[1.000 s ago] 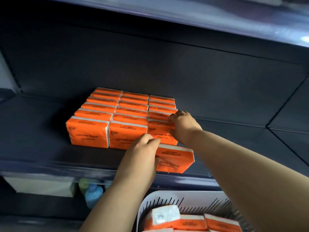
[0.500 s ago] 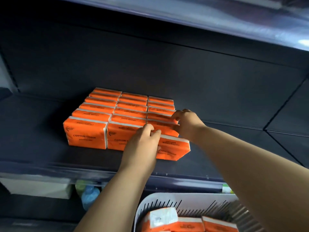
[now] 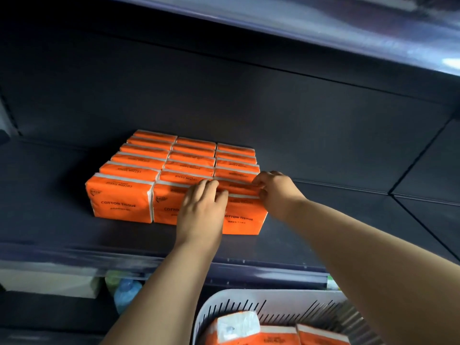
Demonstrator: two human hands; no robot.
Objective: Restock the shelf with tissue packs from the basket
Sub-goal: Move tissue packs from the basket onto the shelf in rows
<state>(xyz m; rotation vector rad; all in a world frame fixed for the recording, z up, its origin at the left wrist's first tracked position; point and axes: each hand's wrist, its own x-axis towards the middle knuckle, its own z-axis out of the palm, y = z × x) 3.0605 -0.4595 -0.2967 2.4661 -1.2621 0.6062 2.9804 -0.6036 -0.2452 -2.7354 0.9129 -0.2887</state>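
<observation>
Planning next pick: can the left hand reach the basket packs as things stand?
Likely yes: the left hand merely rests on the front packs; the basket below is open-topped, its packs uncovered.

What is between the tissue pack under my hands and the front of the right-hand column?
Nothing visible. The orange tissue pack stands upright at that column's front, with the left hand and right hand on it; they hide the seam behind it.

Orange, white-edged tissue packs (image 3: 119, 202) on a dark navy shelf (image 3: 62, 232); white slotted basket (image 3: 249, 298).
</observation>
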